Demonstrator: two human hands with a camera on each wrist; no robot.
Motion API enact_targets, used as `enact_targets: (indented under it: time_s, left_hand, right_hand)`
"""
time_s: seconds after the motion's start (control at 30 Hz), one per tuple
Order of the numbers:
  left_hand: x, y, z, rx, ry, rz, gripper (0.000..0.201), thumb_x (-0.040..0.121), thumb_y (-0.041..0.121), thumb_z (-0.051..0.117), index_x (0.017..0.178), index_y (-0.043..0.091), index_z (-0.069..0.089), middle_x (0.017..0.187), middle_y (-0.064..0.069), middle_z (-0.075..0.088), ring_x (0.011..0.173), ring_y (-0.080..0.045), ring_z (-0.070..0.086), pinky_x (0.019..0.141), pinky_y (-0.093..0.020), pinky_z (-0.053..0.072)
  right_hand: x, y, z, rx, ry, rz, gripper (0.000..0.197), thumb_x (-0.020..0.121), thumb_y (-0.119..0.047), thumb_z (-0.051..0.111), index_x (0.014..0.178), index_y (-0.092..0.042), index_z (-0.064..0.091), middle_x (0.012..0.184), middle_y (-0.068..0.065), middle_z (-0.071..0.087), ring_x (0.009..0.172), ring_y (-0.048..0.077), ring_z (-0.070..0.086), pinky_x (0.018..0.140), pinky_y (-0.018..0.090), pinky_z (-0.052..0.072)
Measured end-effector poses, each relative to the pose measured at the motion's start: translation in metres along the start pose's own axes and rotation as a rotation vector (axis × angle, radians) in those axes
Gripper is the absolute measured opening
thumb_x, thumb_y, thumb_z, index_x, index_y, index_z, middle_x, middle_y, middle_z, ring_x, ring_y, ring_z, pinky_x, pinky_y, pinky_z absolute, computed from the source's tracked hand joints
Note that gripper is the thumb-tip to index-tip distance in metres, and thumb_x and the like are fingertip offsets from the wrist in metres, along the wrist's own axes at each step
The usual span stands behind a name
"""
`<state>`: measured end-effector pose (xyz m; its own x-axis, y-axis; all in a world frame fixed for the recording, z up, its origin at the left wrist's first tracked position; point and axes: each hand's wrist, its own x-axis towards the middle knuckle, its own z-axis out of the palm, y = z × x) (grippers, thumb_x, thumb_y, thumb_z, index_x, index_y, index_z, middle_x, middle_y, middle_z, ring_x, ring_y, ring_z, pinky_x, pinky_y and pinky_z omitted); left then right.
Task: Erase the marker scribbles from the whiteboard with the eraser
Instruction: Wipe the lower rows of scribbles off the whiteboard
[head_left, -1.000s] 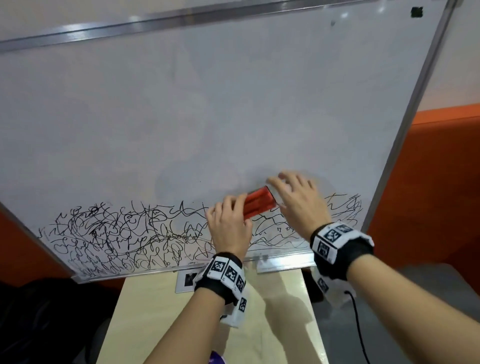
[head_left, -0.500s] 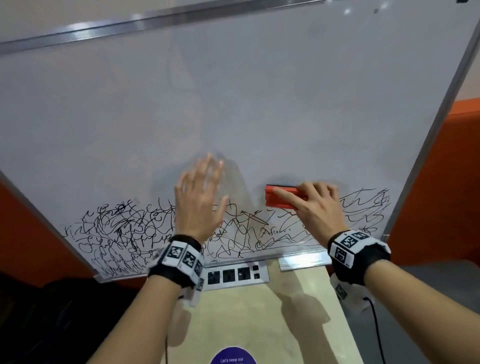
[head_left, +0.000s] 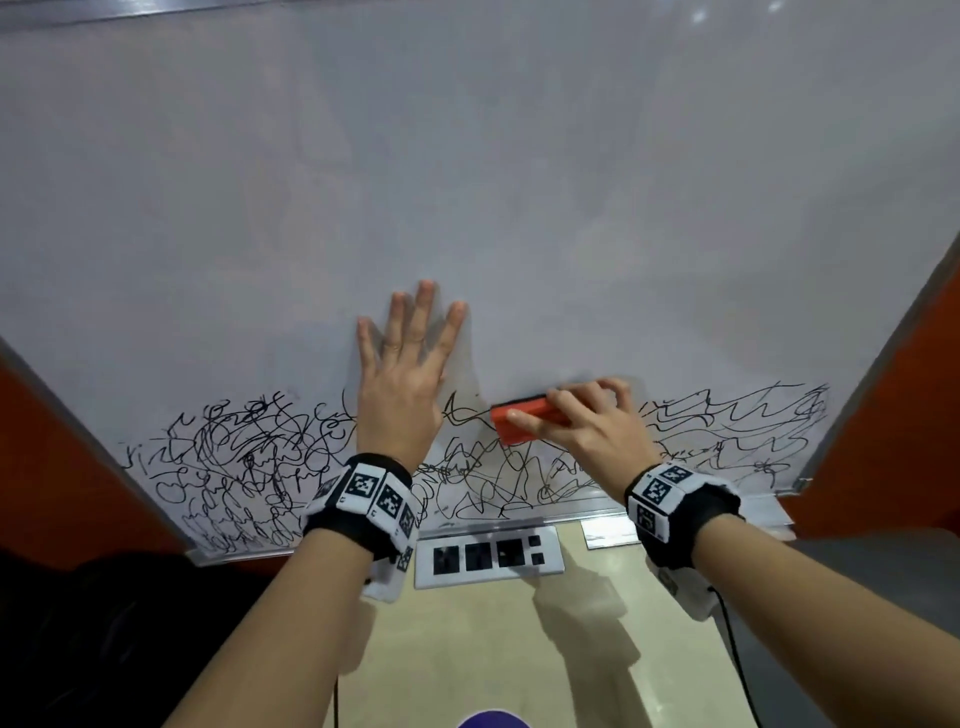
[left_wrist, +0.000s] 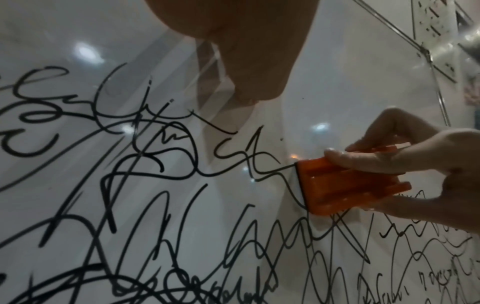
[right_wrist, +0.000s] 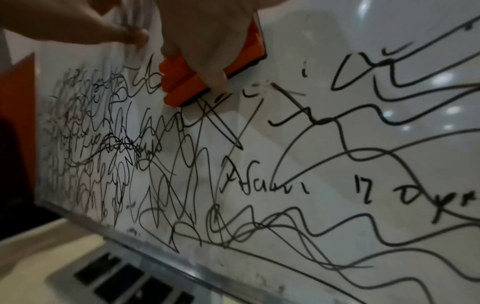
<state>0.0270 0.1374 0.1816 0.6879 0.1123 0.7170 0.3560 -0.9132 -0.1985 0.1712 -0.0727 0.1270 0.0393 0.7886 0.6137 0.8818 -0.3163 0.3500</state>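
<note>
— Gripping the orange eraser (head_left: 522, 422), the right hand (head_left: 597, 428) presses it on the whiteboard (head_left: 467, 156) at the scribbles' (head_left: 249, 467) top edge.
— And the left hand (head_left: 402, 374)?
— Flat, fingers spread, beside it. Bare board above; the metal frame (head_left: 519, 521) bounds the scribbles below. The eraser's felt is hidden.

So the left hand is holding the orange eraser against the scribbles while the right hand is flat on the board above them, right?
Not quite: the hands are swapped. In the head view the right hand grips the orange eraser against the scribbles, and the left hand lies flat with fingers spread on the whiteboard, fingertips above the scribbles. The left wrist view confirms the grip on the eraser.
</note>
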Motion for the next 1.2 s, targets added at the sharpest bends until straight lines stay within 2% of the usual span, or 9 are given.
enact_targets:
  time_s: [0.1,0.2,0.33,0.53,0.63,0.73,0.9,1.03,1.2]
  left_hand:
    - [0.001,0.001,0.003,0.007,0.021,0.002,0.110,0.077,-0.009,0.073,0.160,0.024,0.009,0.165,-0.008,-0.003,0.151,-0.032,0.002,0.122,-0.058,-0.002]
    - [0.001,0.002,0.006,0.005,0.032,-0.007,0.116,0.072,-0.013,0.073,0.160,0.024,0.007,0.165,-0.008,-0.003,0.151,-0.032,0.003,0.122,-0.058,-0.003]
    - [0.000,0.004,0.005,-0.014,0.025,-0.014,0.116,0.071,-0.014,0.073,0.160,0.024,0.008,0.165,-0.008,-0.003,0.152,-0.031,0.002,0.122,-0.056,-0.004]
    - [0.000,0.009,0.003,-0.028,0.017,-0.026,0.113,0.072,-0.017,0.072,0.160,0.022,0.012,0.165,-0.009,-0.004,0.152,-0.034,0.004,0.122,-0.058,0.000]
    - [-0.001,0.010,0.002,-0.045,0.033,-0.039,0.111,0.071,-0.017,0.072,0.159,0.022,0.017,0.165,-0.009,-0.003,0.153,-0.033,0.004,0.123,-0.057,0.001]
    - [0.000,0.008,0.002,-0.063,0.041,-0.037,0.103,0.077,-0.008,0.076,0.159,0.022,0.020,0.165,-0.009,0.001,0.153,-0.031,0.003,0.123,-0.056,0.000]
    - [0.000,0.008,0.001,-0.063,0.039,-0.039,0.109,0.073,-0.011,0.076,0.159,0.024,0.017,0.165,-0.008,0.001,0.153,-0.031,0.004,0.123,-0.053,-0.003]
    - [0.000,0.007,0.003,-0.080,0.037,-0.044,0.107,0.073,-0.012,0.075,0.158,0.023,0.020,0.165,-0.008,0.003,0.153,-0.030,0.003,0.123,-0.053,-0.004]
    - [-0.001,0.008,0.003,-0.087,0.054,-0.054,0.102,0.075,-0.014,0.071,0.158,0.022,0.024,0.165,-0.009,0.005,0.153,-0.028,0.004,0.124,-0.052,-0.002]
  right_hand:
    - [0.001,-0.002,-0.003,-0.030,0.016,0.028,0.084,0.077,-0.005,0.070,0.145,-0.044,0.041,0.112,0.004,0.061,0.108,0.026,0.047,0.092,0.048,0.031]
    - [0.006,-0.007,-0.003,-0.032,0.069,0.144,0.084,0.073,-0.005,0.079,0.141,-0.043,0.049,0.112,0.004,0.061,0.105,0.026,0.047,0.090,0.046,0.030]
    - [-0.008,0.000,0.001,0.000,-0.029,-0.015,0.085,0.073,-0.008,0.081,0.142,-0.045,0.046,0.108,0.000,0.061,0.106,0.025,0.047,0.092,0.047,0.031]
    - [0.007,-0.001,-0.006,0.030,0.035,0.072,0.077,0.074,-0.007,0.078,0.138,-0.042,0.054,0.110,0.001,0.063,0.108,0.024,0.046,0.092,0.047,0.030]
    - [0.023,-0.017,-0.004,0.041,0.033,-0.006,0.067,0.079,-0.013,0.069,0.136,-0.044,0.055,0.107,0.000,0.063,0.107,0.023,0.046,0.091,0.047,0.031]
    - [0.042,-0.022,-0.005,0.034,0.134,0.090,0.053,0.090,-0.018,0.053,0.136,-0.045,0.055,0.106,-0.002,0.064,0.105,0.022,0.047,0.089,0.046,0.032]
    - [0.014,-0.020,0.004,0.040,-0.019,-0.051,0.063,0.087,-0.012,0.045,0.141,-0.045,0.050,0.104,-0.001,0.058,0.104,0.023,0.044,0.091,0.047,0.031]
    - [0.019,-0.018,-0.001,0.008,0.057,0.084,0.069,0.087,-0.010,0.058,0.145,-0.043,0.043,0.106,-0.001,0.060,0.103,0.023,0.047,0.090,0.047,0.030]
    - [0.014,-0.018,-0.002,0.050,0.003,-0.005,0.078,0.077,-0.011,0.077,0.142,-0.045,0.048,0.105,-0.001,0.057,0.098,0.023,0.045,0.090,0.047,0.032]
